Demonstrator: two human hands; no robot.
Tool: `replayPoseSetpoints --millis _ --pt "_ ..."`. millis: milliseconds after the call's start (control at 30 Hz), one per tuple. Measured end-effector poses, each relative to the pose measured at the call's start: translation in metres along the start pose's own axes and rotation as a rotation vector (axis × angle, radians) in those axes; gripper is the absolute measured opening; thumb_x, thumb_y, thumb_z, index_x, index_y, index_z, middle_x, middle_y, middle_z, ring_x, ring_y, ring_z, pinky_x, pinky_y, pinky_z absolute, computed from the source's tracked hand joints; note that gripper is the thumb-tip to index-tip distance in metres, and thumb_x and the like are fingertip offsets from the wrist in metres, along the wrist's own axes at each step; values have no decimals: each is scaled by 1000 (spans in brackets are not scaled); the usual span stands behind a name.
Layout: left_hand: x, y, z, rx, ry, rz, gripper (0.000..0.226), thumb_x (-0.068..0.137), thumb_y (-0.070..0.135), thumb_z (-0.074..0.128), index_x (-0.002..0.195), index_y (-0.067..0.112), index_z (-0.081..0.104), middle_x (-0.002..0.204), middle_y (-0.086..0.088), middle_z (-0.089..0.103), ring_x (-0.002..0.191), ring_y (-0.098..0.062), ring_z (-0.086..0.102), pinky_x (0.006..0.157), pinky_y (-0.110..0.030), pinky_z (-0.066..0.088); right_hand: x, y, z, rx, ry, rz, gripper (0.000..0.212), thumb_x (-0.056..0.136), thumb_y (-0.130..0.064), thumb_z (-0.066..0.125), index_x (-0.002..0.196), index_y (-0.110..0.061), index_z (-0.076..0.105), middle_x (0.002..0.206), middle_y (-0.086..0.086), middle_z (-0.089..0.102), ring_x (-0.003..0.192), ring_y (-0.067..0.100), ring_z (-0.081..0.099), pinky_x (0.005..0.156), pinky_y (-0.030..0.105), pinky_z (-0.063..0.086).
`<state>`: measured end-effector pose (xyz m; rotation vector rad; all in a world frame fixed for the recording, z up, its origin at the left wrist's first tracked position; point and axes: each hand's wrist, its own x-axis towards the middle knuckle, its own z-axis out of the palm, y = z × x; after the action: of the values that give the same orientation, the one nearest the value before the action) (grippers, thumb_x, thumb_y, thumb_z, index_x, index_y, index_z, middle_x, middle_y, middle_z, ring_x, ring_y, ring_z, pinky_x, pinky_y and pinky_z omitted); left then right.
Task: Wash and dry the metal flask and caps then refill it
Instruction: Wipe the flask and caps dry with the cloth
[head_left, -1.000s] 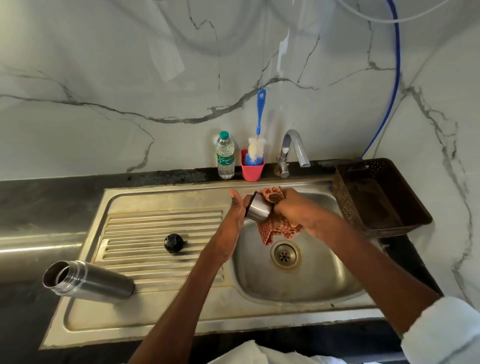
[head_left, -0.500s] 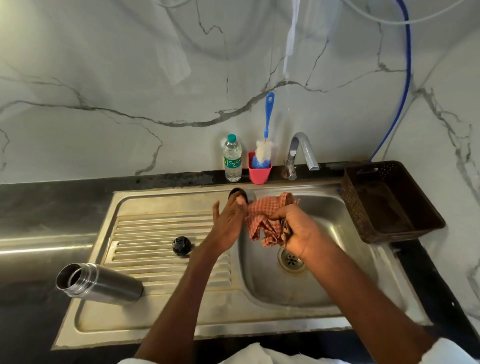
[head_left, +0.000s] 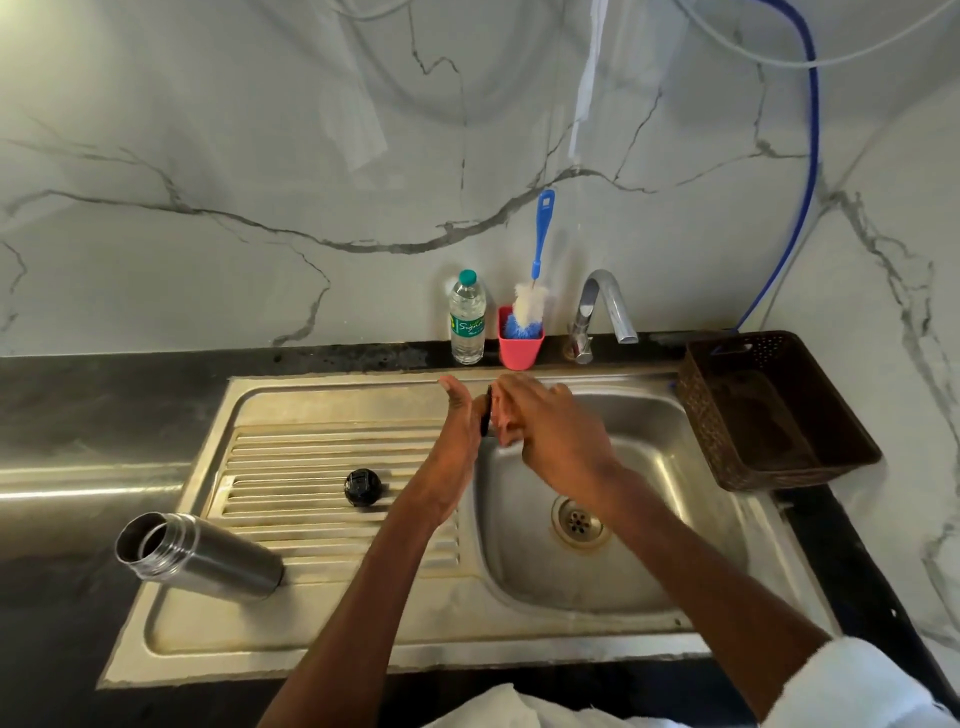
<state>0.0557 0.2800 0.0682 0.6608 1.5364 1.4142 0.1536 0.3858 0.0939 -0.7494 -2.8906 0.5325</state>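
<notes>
Metal cap (head_left: 488, 418) held between left hand (head_left: 460, 423) and right hand (head_left: 550, 428) over sink (head_left: 717, 525), mostly hidden, both grips unclear, open flask (head_left: 200, 556) laid on drainboard, black cap (head_left: 362, 487) beside it.

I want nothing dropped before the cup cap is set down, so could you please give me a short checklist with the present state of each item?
1. Cup cap held between left hand and right hand over the sink: ok.
2. Cloth still on the cap: cannot tell, the right hand covers it.
3. Cap dry inside: cannot tell.
4. Tap off, no water running: ok.
5. Black stopper at rest on the draining board: ok.
6. Flask upright for refilling: not ok, it lies on its side, mouth open.
</notes>
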Motion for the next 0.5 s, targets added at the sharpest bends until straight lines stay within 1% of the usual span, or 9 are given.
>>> replayPoseSetpoints --millis 67,100,133,200,267,333,367,433,500 --pt "-4 2 -4 -60 20 -7 112 78 93 6 158 25 43 158 2 53 149 -9 43 132 -42 16 -14 -10 8 -178 30 -111 99 85 -15 73 163 -24 12 168 -3 18 132 24 40 95 41 54" --pt "-6 1 -5 -58 17 -7 109 79 92 6 157 26 45 158 3 54 149 -9 44 132 -44 17 -17 -10 10 -137 32 -103 99 85 -14 73 163 -25 13 168 -3 20 131 24 41 95 41 54" --pt "-7 -1 -4 -40 1 9 102 81 88 4 152 31 52 153 7 58 145 -4 47 131 -41 17 -12 -6 11 -27 28 -38 92 85 -12 72 161 -25 21 164 -1 31 127 24 46 93 41 56" --pt "-9 -2 1 -15 -24 43 90 82 80 -1 127 46 69 132 21 71 129 12 55 124 -33 16 -2 2 1 136 -7 102 74 87 -6 66 153 -25 39 145 2 56 116 25 59 88 40 56" --pt "-11 2 2 -17 -13 29 83 78 89 1 116 55 67 125 31 70 121 19 55 124 -33 16 0 0 1 53 -30 35 78 87 -10 68 156 -22 35 152 3 49 123 28 56 93 39 54" --pt "-9 0 -1 9 0 21 86 67 104 9 121 58 59 137 29 63 128 16 49 128 -35 15 -8 -7 7 -123 10 -63 89 87 -18 72 161 -22 22 162 0 34 128 27 49 94 42 55" --pt "-9 -1 -2 29 -14 22 88 66 104 9 123 58 57 137 29 62 128 17 48 127 -35 14 -8 -4 7 -114 -26 -44 85 87 -18 72 159 -24 26 159 1 39 126 27 51 92 43 56" --pt "-12 -3 -4 68 -28 17 91 72 97 4 131 53 58 134 31 63 127 21 48 127 -37 10 2 8 -5 87 -130 95 62 90 -11 66 146 -28 45 135 3 61 114 25 61 87 43 56" --pt "-14 -4 -7 31 -18 -17 113 71 101 7 155 37 48 155 19 53 147 7 38 131 -43 3 6 16 -15 316 -190 172 56 92 -5 61 143 -27 51 122 4 67 108 23 63 87 40 55"
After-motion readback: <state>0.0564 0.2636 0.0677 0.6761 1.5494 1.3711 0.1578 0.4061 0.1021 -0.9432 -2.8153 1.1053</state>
